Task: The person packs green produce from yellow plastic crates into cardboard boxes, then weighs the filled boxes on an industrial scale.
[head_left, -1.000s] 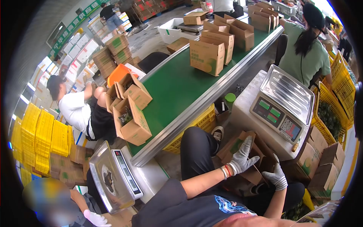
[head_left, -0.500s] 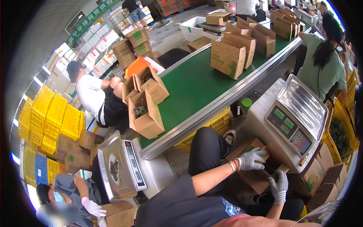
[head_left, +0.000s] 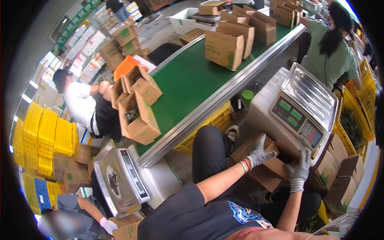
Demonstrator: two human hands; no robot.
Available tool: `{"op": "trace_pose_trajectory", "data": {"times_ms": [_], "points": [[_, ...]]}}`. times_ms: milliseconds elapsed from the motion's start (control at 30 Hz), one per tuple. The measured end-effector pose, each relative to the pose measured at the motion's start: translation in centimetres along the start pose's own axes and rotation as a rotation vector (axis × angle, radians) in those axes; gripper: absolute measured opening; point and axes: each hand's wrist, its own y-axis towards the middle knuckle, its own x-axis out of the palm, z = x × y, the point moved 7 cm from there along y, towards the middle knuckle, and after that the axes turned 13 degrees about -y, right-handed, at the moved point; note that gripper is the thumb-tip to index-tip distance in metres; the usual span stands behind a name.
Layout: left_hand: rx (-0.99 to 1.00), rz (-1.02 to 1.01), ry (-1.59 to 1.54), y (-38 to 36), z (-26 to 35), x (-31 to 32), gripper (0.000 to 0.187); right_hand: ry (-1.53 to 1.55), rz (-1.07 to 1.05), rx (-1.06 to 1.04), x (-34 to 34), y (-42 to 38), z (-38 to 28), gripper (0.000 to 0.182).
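Observation:
An open cardboard box (head_left: 267, 181) sits low between my legs, its flaps raised. My left hand (head_left: 262, 153), in a grey glove, lies at its upper left edge with fingers stretched out and thumb apart. On the box's right side is my right hand (head_left: 298, 171), also gloved, its fingers extended upward and its palm toward the cardboard. Both hands look open. What lies inside the box is dark and cannot be made out. A digital scale (head_left: 298, 119) with a steel pan stands just beyond my right hand.
A green conveyor belt (head_left: 182, 90) carries several open cartons. To my left stands another scale (head_left: 120, 176) with a dark patch on its pan. Yellow crates (head_left: 358, 120) and folded cartons (head_left: 344, 182) line my right. Co-workers sit on both sides.
My hands have moved apart and opened, from close together above the box to its opposite sides. The box flaps are spread wider. The whole view has shifted slightly.

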Motion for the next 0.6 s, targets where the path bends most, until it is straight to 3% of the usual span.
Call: {"op": "trace_pose_trajectory", "data": {"times_ms": [33, 67, 100, 167, 233, 267, 300, 333, 367, 400, 433, 500, 567, 600], "points": [[0.026, 0.023, -0.009, -0.4, 0.4, -0.2, 0.121, 0.075, -0.009, -0.017, 0.6, -0.5, 0.4, 0.082], [0.047, 0.048, -0.018, -0.8, 0.6, -0.2, 0.122, 0.070, -0.074, -0.042, 0.0, -1.4, -1.0, 0.072], [0.053, 0.074, 0.016, -1.1, 0.5, -0.3, 0.115, -0.016, -0.109, -0.136, 0.7, -2.2, -1.8, 0.058], [0.088, 0.080, 0.065, -1.4, 1.6, -0.7, 0.100, -0.133, -0.073, -0.151, 1.8, -4.2, -3.2, 0.049], [0.269, 0.019, 0.175, -1.2, 2.5, -0.2, 0.086, 0.026, -0.098, -0.154, 0.4, -3.7, -2.7, 0.047], [0.215, -0.020, 0.179, -0.9, 3.4, 0.0, 0.073, 0.099, -0.118, -0.145, 0.2, -3.1, -1.8, 0.044], [0.024, -0.035, -0.036, -0.6, 5.0, 0.4, 0.068, 0.162, -0.107, -0.141, 0.8, -2.7, -0.6, 0.043], [-0.012, -0.018, -0.118, -0.3, 4.9, 0.5, 0.060, 0.305, -0.044, -0.075, 1.0, -2.5, 0.5, 0.042], [-0.065, -0.052, -0.105, 0.3, 2.3, 0.2, 0.055, 0.426, -0.056, 0.052, 1.8, -2.2, 1.6, 0.054], [-0.200, -0.078, -0.122, 0.3, 3.6, 0.5, 0.057, 0.386, -0.054, 0.141, 3.2, -2.4, 2.4, 0.061], [-0.154, -0.062, -0.073, 0.7, 1.7, 0.3, 0.054, 0.344, -0.034, 0.208, 4.6, -2.3, 3.3, 0.070], [-0.170, -0.031, -0.056, 0.5, 2.0, 0.9, 0.058, 0.617, -0.190, 0.447, 8.1, -3.1, 5.0, 0.085], [-0.172, -0.092, 0.132, 0.5, 3.0, 1.4, 0.065, 0.612, -0.205, 0.485, 7.7, -3.1, 5.5, 0.089], [-0.056, -0.064, 0.313, 0.7, 3.2, 1.0, 0.069, 0.563, -0.147, 0.447, 7.5, -3.2, 5.6, 0.087]]}}
